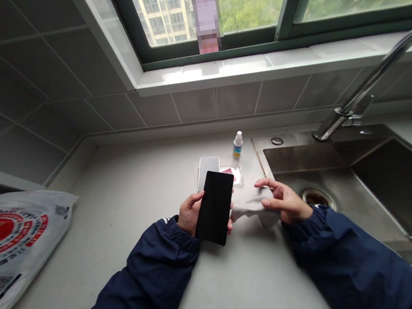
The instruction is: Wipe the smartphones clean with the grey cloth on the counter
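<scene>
My left hand grips a black smartphone, its dark screen facing up, held tilted above the counter. Fingertips of that hand show along the phone's right edge. Just to the right, my right hand is closed on a light grey cloth that hangs loosely and reaches close to the phone. Behind the phone, a white flat device lies partly covered on the counter. Beside it is a clear case with something pinkish in it. A small white spray bottle with a blue and yellow label stands upright farther back.
A stainless steel sink with a chrome faucet lies to the right. On the left, a white plastic bag with red print rests on the pale counter. A window ledge and tiled wall rise behind.
</scene>
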A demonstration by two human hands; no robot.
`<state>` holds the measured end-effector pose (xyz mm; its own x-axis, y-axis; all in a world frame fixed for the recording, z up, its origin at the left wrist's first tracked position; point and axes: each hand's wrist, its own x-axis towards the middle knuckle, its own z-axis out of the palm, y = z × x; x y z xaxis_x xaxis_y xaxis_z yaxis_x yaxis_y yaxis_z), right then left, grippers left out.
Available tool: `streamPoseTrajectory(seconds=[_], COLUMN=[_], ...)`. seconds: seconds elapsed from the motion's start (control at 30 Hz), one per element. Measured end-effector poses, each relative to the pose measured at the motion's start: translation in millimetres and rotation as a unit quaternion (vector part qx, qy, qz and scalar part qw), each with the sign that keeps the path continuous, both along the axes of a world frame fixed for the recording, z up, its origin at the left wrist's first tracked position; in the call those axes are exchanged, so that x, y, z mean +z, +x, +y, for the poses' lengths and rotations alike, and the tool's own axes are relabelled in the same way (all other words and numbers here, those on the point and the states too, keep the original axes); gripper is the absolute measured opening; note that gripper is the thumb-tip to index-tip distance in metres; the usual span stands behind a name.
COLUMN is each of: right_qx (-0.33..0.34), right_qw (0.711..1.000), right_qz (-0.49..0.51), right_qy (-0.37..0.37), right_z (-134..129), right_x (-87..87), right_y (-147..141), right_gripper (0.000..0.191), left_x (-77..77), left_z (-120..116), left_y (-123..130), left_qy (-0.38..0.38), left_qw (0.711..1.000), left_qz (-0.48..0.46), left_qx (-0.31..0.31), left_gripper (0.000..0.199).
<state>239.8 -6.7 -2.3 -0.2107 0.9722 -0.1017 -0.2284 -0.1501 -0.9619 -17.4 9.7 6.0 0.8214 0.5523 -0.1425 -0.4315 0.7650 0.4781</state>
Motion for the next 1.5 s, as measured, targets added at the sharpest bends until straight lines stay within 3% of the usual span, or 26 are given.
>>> streamPoseTrajectory(seconds=[0.13,0.23,0.3,0.4,0.5,0.53,0.6,0.67,0.8,0.87,0.97,1.03,1.23,1.4,1.5], right_qx=[-0.137,-0.266,-0.31,-0.258,-0.096,-0.006,0.062,0.036,-0.025,-0.017,0.012,0.009,-0.092,-0.022,-0.006], right_qw=[0.986,0.945,0.915,0.902,0.905,0.877,0.833,0.838,0.84,0.838,0.841,0.848,0.861,0.856,0.855], right_qz=[-0.073,-0.142,-0.19,-0.251,-0.279,-0.305,-0.325,-0.317,-0.362,-0.369,-0.359,-0.348,-0.357,-0.416,-0.41], right_qy=[0.059,0.13,0.176,0.237,0.306,0.371,0.444,0.443,0.404,0.402,0.404,0.4,0.351,0.307,0.317], right_z=[6.0,10.4,9.4,0.3,-13.5,-18.0,-25.4,-29.8,-31.1,-31.4,-33.9,-35.0,-24.0,-21.1,-24.0], right_x=[1.3,5.1,12.3,27.2,37.8,38.7,36.5,30.3,17.6,14.5,14.5,17.1,25.0,15.2,8.8], right_y=[10.0,13.4,6.3,-20.4,-50.5,-57.1,-63.0,-61.0,-52.7,-52.3,-54.2,-54.0,-48.2,-54.6,-59.6], right_gripper=[0.036,0.032,0.03,0.03,0.045,0.056,0.067,0.066,0.043,0.033,0.025,0.022,0.003,0.016,0.01], left_x=[-3.2,-7.2,-8.7,-8.2,-6.8,-6.9,-8.6,-11.6,-14.2,-11.6,-4.7,-0.9,-1.0,-2.3,-2.0], left_z=[1.3,2.3,2.5,1.0,-2.2,-3.2,-4.5,-4.5,-3.3,-4.0,-6.1,-7.4,-9.3,-8.6,-8.4], left_y=[2.4,3.5,4.4,6.0,7.9,8.5,9.0,8.2,5.7,6.4,9.9,12.0,12.4,12.3,12.6], left_qy=[0.007,-0.004,-0.007,-0.003,-0.022,-0.031,-0.044,-0.052,-0.067,-0.067,-0.056,-0.05,-0.062,-0.069,-0.091], left_qw=[1.0,1.0,0.999,1.0,1.0,0.999,0.998,0.998,0.998,0.997,0.994,0.994,0.995,0.993,0.99], left_qz=[0.006,0.012,0.014,0.011,0.016,0.017,0.014,0.002,0.006,0.006,-0.009,-0.017,-0.009,-0.019,-0.003], left_qx=[-0.002,-0.026,-0.03,-0.018,0.014,0.028,0.053,0.048,0.005,0.031,0.091,0.099,0.08,0.089,0.104], left_gripper=[0.071,0.081,0.085,0.081,0.076,0.075,0.075,0.076,0.076,0.071,0.065,0.068,0.068,0.063,0.06])
